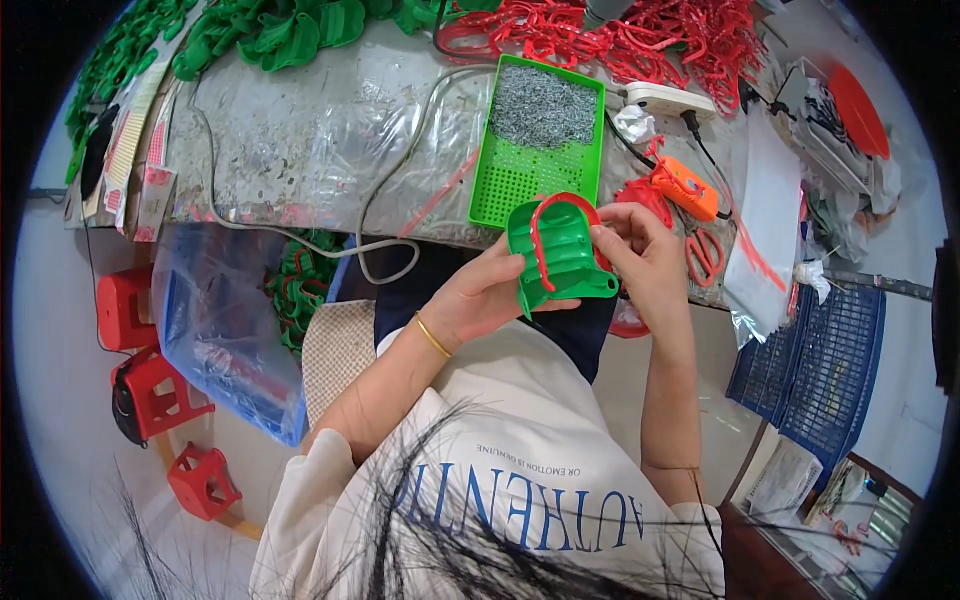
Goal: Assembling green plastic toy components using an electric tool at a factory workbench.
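Above my lap, near the table's front edge, I hold a green plastic scoop-shaped part [575,258] with a ribbed inside. A curved red plastic handle [540,236] arches over it. My left hand [472,292] grips the part from the left, thumb on its edge and fingers underneath. At its right side my right hand [642,252] is closed, thumb and fingers pinched near the handle's end; anything small between them is hidden. Just beyond, a green perforated tray [483,192] holds a heap of small metal screws or pins [545,108].
Piles of green parts [290,38] and red handles [640,45] lie at the back. An orange tool [686,190], red scissors [705,258] and a power strip [670,99] are to the right. A blue lined bin [215,325] and red stools [205,482] stand left; grey cable crosses the table.
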Demonstrator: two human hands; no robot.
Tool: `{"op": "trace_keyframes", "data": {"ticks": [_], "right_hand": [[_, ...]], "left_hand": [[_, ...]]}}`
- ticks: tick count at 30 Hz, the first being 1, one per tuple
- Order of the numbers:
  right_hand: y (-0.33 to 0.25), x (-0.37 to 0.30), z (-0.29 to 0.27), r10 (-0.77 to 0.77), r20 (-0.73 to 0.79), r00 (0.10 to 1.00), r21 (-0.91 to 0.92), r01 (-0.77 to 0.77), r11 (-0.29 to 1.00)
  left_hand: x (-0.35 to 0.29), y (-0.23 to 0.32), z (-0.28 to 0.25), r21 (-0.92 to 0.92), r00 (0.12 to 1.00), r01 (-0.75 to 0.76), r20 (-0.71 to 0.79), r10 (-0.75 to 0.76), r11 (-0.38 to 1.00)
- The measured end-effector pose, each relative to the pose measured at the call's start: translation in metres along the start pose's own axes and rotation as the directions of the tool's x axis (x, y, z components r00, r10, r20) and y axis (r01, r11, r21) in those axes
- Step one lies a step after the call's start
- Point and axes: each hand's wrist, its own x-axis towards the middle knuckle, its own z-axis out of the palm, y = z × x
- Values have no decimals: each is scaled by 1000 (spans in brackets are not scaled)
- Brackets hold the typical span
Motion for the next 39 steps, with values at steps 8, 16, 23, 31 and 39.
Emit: {"op": "trace_keyframes", "data": {"ticks": [8, 16, 23, 31, 39], "right_hand": [[-6, -2, 3, -8, -8, 1000, 135, 10, 991], [3, -1, 16, 19, 64, 998, 139, -27, 990], [7, -1, 23, 37, 25, 999, 172, -41, 984], [10, -1, 28, 15, 7, 1000, 151, -15, 988], [6, -5, 37, 17, -69, 997, 24, -15, 1000]], "left_hand": [[-5, 0, -10, 112, 995, -43, -84, 52, 993], [-6, 1, 0, 138, 977, -120, -160, 142, 983], [-7, 1, 1, 172, 975, -151, -134, 175, 973], [-10, 3, 0, 172, 974, -168, -122, 190, 971], [-13, 2, 2, 274, 962, -165, -168, 216, 947]]}}
